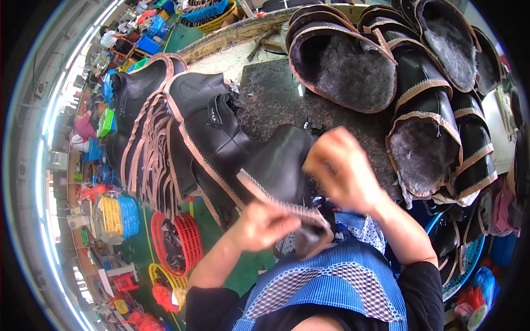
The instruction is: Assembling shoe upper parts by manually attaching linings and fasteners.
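Close in front of me is a black shoe upper with a pale zigzag-cut edge, tilted above my lap. My left hand grips this edge, thumb laid over it and fingers tucked beneath. At the other side of the upper, my right hand is bent at the wrist and blurred by motion; its curled fingers are too smeared to show what they hold. Just left of the upper lie other black uppers with the same pinkish edging, beside a hanging bunch of narrow zigzag-edged strips.
Grey fur-lined black uppers are stacked at the right of the dark worktop. Below them stands a blue basket with more pieces. A red basket and a yellow one sit on the green floor at left.
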{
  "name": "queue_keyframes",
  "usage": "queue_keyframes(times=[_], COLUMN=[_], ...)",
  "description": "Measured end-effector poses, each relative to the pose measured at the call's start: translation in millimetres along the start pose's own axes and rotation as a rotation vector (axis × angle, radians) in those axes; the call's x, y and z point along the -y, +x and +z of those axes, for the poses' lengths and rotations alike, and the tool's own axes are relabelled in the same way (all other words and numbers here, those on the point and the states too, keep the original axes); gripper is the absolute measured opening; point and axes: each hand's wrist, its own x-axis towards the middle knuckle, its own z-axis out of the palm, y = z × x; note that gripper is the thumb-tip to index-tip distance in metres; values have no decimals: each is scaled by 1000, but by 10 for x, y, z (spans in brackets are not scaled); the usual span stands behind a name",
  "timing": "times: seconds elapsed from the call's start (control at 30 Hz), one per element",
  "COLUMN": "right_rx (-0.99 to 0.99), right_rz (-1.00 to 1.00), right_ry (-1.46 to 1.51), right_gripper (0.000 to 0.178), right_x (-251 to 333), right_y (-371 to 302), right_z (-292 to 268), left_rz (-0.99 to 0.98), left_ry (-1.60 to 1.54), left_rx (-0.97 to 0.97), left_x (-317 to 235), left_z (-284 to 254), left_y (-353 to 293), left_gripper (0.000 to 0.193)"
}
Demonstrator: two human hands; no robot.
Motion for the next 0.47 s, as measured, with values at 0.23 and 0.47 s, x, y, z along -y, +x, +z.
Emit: queue_keyframes(times=[0.23, 0.47], right_rx=[22, 89], right_rz=[449, 291], right_ry=[1039, 712], right_gripper=[24, 25], right_x=[-31, 101], right_y=[139, 131], right_z=[-15, 28], left_rz=[325, 426], left_ry=[-299, -212], left_rx=[-135, -145], left_x=[289, 343], left_z=[-59, -50], left_y=[-324, -319], left_gripper=[38, 61])
